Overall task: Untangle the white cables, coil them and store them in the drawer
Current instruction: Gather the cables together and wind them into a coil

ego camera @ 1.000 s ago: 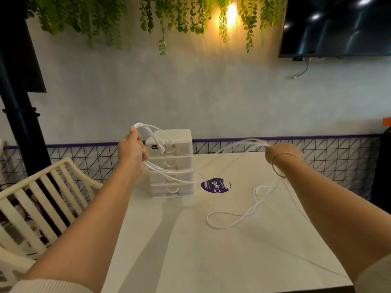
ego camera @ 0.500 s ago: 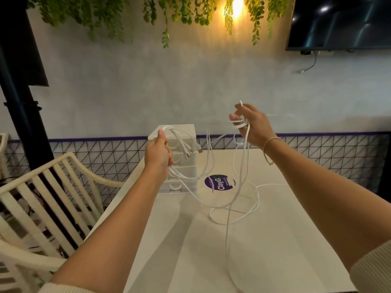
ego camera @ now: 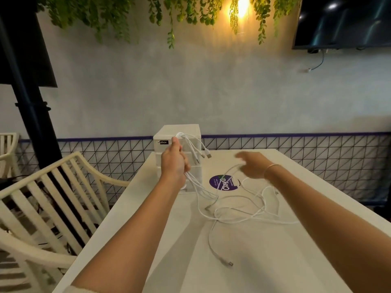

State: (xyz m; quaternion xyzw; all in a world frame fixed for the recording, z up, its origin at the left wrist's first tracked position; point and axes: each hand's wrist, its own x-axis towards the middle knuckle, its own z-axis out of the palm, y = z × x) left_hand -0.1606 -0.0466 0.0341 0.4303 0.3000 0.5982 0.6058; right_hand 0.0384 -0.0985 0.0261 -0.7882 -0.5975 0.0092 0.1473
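**Hands mid-untangle, cables half on counter**

Left hand (ego camera: 174, 164) grips a bunch of thin white cables (ego camera: 230, 210), plug ends fanning out above. Right hand (ego camera: 250, 167) blurred; grip unclear, one strand near its fingertips. Slack loops sprawl over the smooth white counter (ego camera: 275, 261). Still untangling, I'd say. Next: draw one strand free, then coil. Drawer unit (ego camera: 179, 132), translucent plastic, stands behind, seemingly closed.

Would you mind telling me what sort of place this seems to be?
Probably a café or small eatery: a branded round sticker on the white table, hanging greenery with a warm wall lamp, and a wall-mounted screen.
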